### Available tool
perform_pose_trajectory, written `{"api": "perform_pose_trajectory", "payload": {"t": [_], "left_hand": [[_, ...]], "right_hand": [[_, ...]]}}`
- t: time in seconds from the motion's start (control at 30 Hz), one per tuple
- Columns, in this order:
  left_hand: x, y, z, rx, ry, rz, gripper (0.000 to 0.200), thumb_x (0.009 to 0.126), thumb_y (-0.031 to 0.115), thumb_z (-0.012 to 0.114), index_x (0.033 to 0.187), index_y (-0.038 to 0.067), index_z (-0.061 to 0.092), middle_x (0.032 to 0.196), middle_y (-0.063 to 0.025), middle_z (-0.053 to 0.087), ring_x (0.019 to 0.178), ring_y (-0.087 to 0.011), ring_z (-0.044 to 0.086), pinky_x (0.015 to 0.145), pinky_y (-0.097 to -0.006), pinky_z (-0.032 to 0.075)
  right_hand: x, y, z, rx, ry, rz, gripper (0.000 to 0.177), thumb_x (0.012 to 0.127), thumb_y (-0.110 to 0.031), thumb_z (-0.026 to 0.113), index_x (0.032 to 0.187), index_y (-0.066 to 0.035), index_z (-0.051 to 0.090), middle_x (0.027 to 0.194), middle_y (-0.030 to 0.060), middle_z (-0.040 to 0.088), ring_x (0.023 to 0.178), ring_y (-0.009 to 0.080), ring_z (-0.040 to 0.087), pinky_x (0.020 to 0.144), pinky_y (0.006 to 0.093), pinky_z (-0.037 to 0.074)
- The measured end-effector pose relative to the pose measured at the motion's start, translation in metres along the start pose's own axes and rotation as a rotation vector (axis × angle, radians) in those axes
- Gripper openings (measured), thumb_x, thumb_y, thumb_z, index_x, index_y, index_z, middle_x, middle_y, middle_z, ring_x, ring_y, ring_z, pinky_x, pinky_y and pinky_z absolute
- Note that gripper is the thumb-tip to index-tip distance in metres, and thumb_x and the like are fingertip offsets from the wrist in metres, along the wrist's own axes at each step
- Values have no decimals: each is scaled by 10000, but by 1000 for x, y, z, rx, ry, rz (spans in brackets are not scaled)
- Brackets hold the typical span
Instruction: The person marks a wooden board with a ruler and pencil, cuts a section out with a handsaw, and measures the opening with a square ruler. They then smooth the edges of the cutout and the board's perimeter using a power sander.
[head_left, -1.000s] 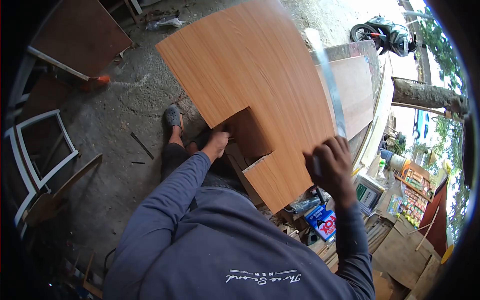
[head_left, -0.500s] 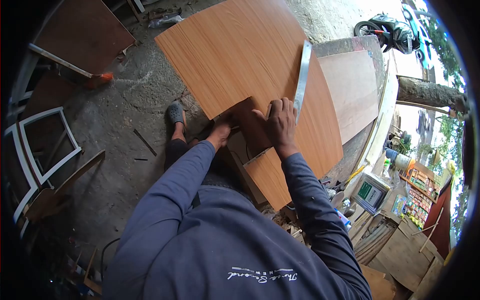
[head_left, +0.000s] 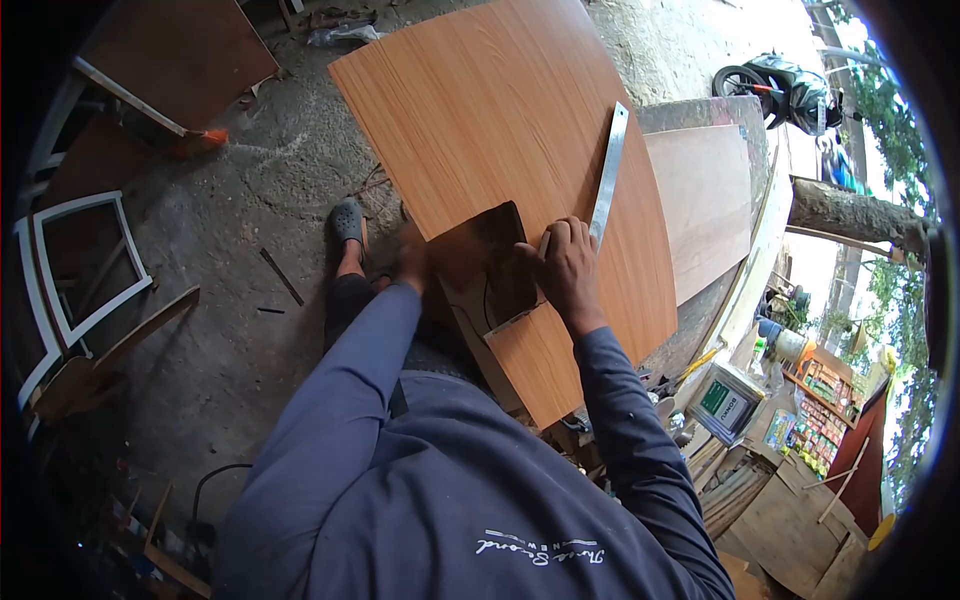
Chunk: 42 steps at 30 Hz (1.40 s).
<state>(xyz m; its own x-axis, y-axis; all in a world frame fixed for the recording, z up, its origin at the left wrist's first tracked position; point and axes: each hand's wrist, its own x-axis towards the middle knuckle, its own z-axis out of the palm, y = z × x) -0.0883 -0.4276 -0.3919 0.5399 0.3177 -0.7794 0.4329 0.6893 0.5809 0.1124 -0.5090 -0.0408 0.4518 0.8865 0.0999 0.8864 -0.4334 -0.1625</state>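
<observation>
Under the right hand [head_left: 570, 262]: wood-grain board [head_left: 490, 110], orange-brown, fine darker streaks, spreading well beyond the grip. Fingers bent round the near end of a metal ruler [head_left: 609, 175], thumb on the other side, so it's clasped. Blade is flat, grey, narrow, pointing away from the grip across the board. Just left of the grip, square-cornered notch [head_left: 500, 272] in the board, dark inside. Left hand [head_left: 412, 258] is beside it, blurred; can't tell its finger state.
</observation>
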Motion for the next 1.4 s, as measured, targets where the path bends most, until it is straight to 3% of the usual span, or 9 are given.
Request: {"api": "perform_pose_trajectory", "payload": {"t": [0.1, 0.23, 0.33, 0.43, 0.53, 0.87, 1.07, 1.17, 1.4], "left_hand": [[-10, -5, -61, 1002, 368, -275, 583, 1031, 392, 618, 1452, -9, 588, 1536, -224, 560, 1417, -335, 547, 1170, -428, 422], [-73, 78, 7, 533, 76, 247, 395, 992, 349, 639, 1210, 32, 729, 1127, -246, 749, 1114, -422, 712, 918, -464, 566], [-167, 182, 104, 275, 23, 573, 410, 1010, 364, 683, 1189, -4, 710, 1103, -163, 764, 1022, -301, 728, 897, -393, 550], [-179, 188, 156, 161, 101, 398, 279, 921, 235, 776, 1045, 3, 683, 930, -144, 746, 868, -225, 717, 768, -384, 549], [-181, 188, 166, 32, 138, 364, 261, 903, 230, 784, 986, 1, 691, 876, -157, 748, 811, -258, 727, 764, -396, 564], [-195, 197, 148, 117, 163, 327, 295, 882, 258, 790, 986, -5, 703, 918, -206, 747, 876, -297, 732, 809, -397, 563], [-175, 173, 130, -85, 4, 383, 313, 919, 252, 779, 1076, 8, 664, 1027, -111, 733, 980, -250, 702, 882, -375, 540], [-154, 180, 122, -534, -27, 208, 599, 920, 287, 808, 1342, -53, 555, 1332, -133, 631, 1234, -225, 590, 1070, -377, 448], [-135, 218, 123, -566, 136, 196, 398, 979, 253, 764, 1243, -30, 673, 1274, -108, 694, 1182, -214, 619, 1040, -351, 465]], "right_hand": [[-2, -7, -30, 64, 79, 17, 349, 876, -261, 848, 946, -51, 578, 980, 143, 600, 913, 358, 610, 777, 473, 476], [-4, -28, -120, 174, 198, 105, 285, 878, -152, 869, 899, -37, 609, 935, 135, 593, 787, 316, 621, 700, 422, 525], [-10, -41, -190, 276, 182, 208, 207, 967, -129, 748, 893, 3, 607, 858, 106, 575, 783, 234, 608, 693, 337, 496], [-29, -41, -234, 658, 134, 416, 425, 1116, -332, 547, 851, -3, 599, 819, 54, 561, 653, 89, 492, 573, 229, 353], [-40, -46, -250, 754, 76, 410, 502, 1110, -431, 545, 833, -15, 585, 781, 64, 546, 621, 97, 510, 533, 231, 365], [-28, -59, -242, 659, -130, 364, 511, 1105, -439, 558, 827, -12, 590, 755, 55, 547, 593, 89, 489, 521, 240, 348], [-40, -45, -242, 673, 74, 302, 501, 1095, -433, 583, 822, -13, 594, 765, 54, 553, 605, 94, 496, 527, 236, 357], [-63, -47, -250, 780, 298, 378, 478, 1081, -434, 607, 851, -17, 583, 808, 78, 551, 643, 123, 518, 550, 253, 420], [-152, -46, -250, 895, 656, 512, 441, 1080, -402, 614, 883, -11, 560, 843, 81, 515, 729, 168, 544, 665, 309, 488]]}}
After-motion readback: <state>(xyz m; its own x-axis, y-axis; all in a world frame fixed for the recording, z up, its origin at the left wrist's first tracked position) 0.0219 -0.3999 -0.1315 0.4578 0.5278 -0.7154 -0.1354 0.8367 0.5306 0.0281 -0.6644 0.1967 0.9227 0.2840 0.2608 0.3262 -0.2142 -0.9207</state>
